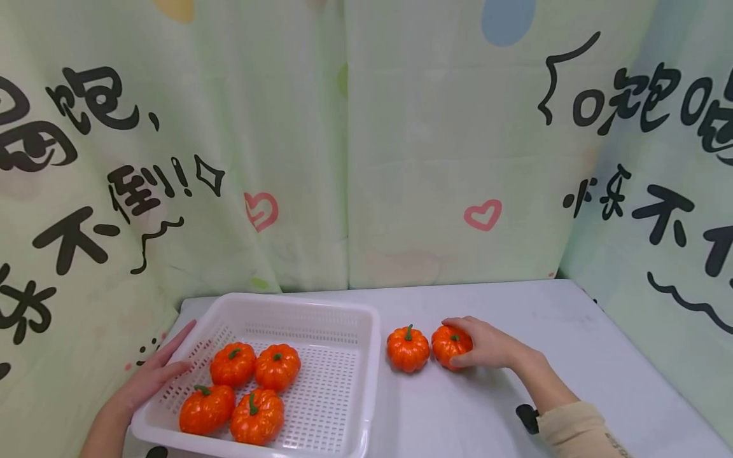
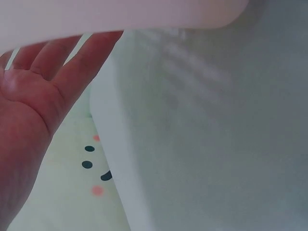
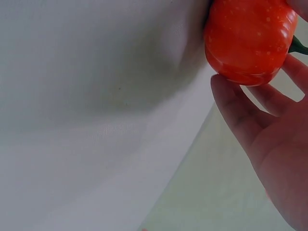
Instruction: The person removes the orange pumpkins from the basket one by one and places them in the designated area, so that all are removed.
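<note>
My right hand point(image 1: 487, 343) grips a small orange pumpkin point(image 1: 449, 346) on the table, its thumb on the near side and its fingers over the far side. In the right wrist view the glossy pumpkin point(image 3: 250, 38) with a green stem lies against the fingers. Just left of it stands a second pumpkin point(image 1: 408, 350). With fingers extended, my left hand point(image 1: 150, 375) rests along the left side of a white plastic basket point(image 1: 375, 356); the left wrist view has its fingertips hidden behind the rim. Inside the basket, toward the left, sit several more pumpkins point(image 1: 277, 367).
The white table point(image 1: 492, 299) backs onto a pale green printed curtain point(image 1: 401, 159), which also hangs along both sides. A dark object point(image 1: 527, 418) shows beside the right sleeve. Another dark thing point(image 1: 156, 451) sits by the basket's near left corner.
</note>
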Action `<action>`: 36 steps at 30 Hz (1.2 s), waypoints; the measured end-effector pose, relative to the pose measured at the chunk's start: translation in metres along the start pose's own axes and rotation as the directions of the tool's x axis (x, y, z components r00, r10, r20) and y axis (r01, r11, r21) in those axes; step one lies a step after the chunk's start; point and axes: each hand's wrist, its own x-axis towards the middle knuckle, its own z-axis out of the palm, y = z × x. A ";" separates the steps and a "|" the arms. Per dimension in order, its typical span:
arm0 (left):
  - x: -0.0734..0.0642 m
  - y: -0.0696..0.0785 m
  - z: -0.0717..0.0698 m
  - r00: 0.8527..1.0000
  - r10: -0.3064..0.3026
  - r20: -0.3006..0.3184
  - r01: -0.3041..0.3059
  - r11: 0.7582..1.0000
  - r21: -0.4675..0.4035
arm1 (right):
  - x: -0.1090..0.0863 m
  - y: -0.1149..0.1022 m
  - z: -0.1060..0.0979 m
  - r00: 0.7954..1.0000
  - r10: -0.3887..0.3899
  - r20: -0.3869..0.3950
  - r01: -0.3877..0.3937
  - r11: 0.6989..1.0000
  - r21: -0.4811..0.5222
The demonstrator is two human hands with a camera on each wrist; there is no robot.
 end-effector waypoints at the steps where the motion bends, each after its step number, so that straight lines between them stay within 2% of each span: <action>1: 0.000 0.000 0.000 1.000 0.000 0.002 0.000 1.000 -0.004 | 0.000 0.000 0.000 1.000 0.001 0.000 -0.001 1.000 0.000; 7: 0.001 0.000 0.000 1.000 -0.008 -0.001 0.008 1.000 -0.007 | -0.001 0.000 -0.003 1.000 0.005 -0.003 -0.005 1.000 -0.009; 11: 0.000 0.000 0.000 1.000 -0.005 -0.003 0.005 1.000 -0.003 | -0.002 -0.003 -0.013 0.999 0.008 -0.053 -0.009 1.000 -0.016; 16: 0.000 0.001 0.000 1.000 -0.001 -0.002 0.001 1.000 -0.029 | -0.001 -0.013 -0.024 0.995 -0.026 -0.098 0.023 0.999 -0.024; 28: 0.000 0.000 0.002 1.000 -0.002 -0.007 0.002 1.000 -0.022 | 0.016 -0.045 -0.025 0.986 -0.100 -0.134 0.098 0.995 -0.024; 36: -0.001 0.002 0.003 1.000 -0.009 0.000 0.009 0.999 -0.039 | 0.036 -0.086 -0.028 0.980 -0.153 -0.124 0.150 0.988 -0.026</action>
